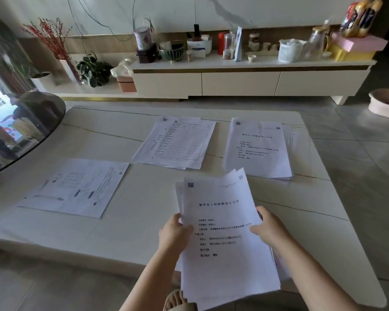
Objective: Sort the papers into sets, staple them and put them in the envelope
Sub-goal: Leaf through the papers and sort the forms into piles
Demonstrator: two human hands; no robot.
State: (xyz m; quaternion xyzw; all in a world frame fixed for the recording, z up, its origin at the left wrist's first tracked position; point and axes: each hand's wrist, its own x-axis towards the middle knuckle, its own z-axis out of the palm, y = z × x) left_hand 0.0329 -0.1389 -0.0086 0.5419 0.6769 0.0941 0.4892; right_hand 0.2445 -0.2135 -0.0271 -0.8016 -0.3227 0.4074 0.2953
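I hold a loose stack of printed papers [222, 232] over the near edge of the white table [126, 232]. My left hand [174, 234] grips the stack's left edge, thumb on top. My right hand [271, 228] pinches the right edge of the top sheet, a title page with a QR code. Three sorted piles lie on the table: a landscape pile [76, 187] at the left, a pile topped by a table form [177, 142] in the middle, and a title-page pile [257, 148] at the right. No stapler or envelope shows.
A round dark glass tabletop [25, 131] overlaps the table's far left corner. Behind stands a low white cabinet [240, 83] crowded with jars, a basket and plants. A pink bowl [386, 106] sits on the tiled floor at the right. My sandalled foot [177, 301] shows below the papers.
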